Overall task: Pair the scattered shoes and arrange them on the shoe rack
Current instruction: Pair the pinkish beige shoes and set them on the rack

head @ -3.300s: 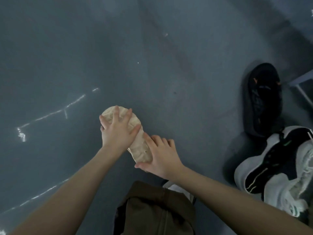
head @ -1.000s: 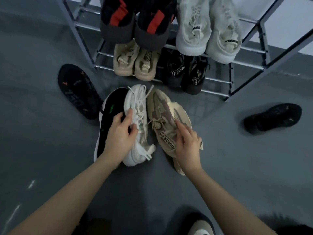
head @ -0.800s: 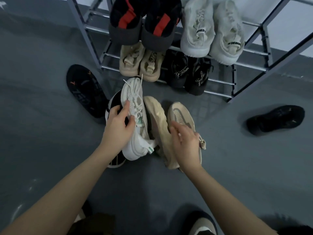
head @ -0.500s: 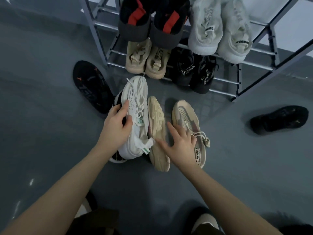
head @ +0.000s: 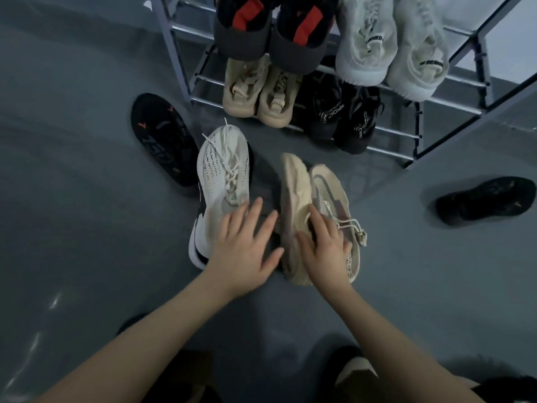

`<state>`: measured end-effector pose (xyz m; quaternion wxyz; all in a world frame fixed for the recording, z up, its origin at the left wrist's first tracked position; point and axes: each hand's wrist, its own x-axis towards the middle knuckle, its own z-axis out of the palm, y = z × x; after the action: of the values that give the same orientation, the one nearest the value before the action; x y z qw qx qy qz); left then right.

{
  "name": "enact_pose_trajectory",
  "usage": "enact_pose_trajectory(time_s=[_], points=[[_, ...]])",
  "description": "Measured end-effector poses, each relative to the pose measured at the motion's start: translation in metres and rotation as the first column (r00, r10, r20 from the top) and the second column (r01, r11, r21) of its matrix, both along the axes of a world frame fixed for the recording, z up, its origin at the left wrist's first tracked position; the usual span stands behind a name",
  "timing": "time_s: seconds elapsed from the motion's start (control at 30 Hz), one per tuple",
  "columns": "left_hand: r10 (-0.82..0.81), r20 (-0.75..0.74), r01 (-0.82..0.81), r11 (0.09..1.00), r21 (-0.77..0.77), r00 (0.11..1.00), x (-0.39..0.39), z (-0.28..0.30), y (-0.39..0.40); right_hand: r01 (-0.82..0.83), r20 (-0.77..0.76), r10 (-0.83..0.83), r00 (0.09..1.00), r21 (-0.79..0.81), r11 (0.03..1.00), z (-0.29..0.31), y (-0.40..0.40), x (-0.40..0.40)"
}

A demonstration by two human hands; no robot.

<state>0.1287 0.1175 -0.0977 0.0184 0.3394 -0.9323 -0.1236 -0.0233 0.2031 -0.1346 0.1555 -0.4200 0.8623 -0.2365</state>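
The shoe rack (head: pixel 177 62) fills twelve to two o'clock, a metal frame with open rails, and it already carries four pairs: dark slippers with red bands (head: pixel 270 33) and pale grey sneakers (head: pixel 389 48) on the upper rails, tan sneakers (head: pixel 258 94) and black sneakers (head: pixel 340 117) lower down, each pair side by side with the heels facing out, presumably so they are easy to pull. On the floor (head: pixel 72 184) in front lie the shoes not yet shelved. A white sneaker (head: pixel 223 181) sits just left of centre, toe toward the rack, over what looks like a black-and-white sole (probably its mate, though mostly hidden). Just right of centre two beige sneakers (head: pixel 319 207) touch, the left one tipped on its side against the upright one, likely pushed together to be lifted as a pair. A black shoe turned sole-up (head: pixel 162 141) lies at ten o'clock and another black shoe (head: pixel 485 199) at three, well apart, so that pair remains to be joined. The left hand (head: pixel 244 245) is spread, fingers splayed over the white sneaker's heel, gripping nothing. The right hand (head: pixel 325 242) lies fingers apart on the beige pair, pressing rather than pinching.
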Motion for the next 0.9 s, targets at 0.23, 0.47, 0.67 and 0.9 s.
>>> enact_pose_trajectory(time_s=[0.23, 0.47, 0.67, 0.9], points=[[-0.135, 0.001, 0.135, 0.989, 0.06, 0.991, -0.05, -0.012, 0.033, 0.0, 0.033, -0.003, 0.999, 0.084, 0.996, -0.005, 0.038, -0.051], [0.07, 0.049, -0.079, 0.971, 0.224, 0.996, -0.079, -0.031, 0.049, -0.024, 0.184, 0.01, 0.983, 0.074, 0.997, -0.017, 0.07, -0.064], [0.221, -0.193, -0.076, 0.821, 0.565, 0.956, -0.079, -0.044, 0.048, -0.057, 0.297, 0.069, 0.952, -0.049, 0.997, -0.031, 0.081, -0.062], [0.174, -0.216, -0.148, 0.98, 0.132, 0.961, -0.069, -0.026, 0.043, -0.112, 0.173, 0.107, 0.979, 0.019, 0.994, -0.028, 0.082, -0.057]])
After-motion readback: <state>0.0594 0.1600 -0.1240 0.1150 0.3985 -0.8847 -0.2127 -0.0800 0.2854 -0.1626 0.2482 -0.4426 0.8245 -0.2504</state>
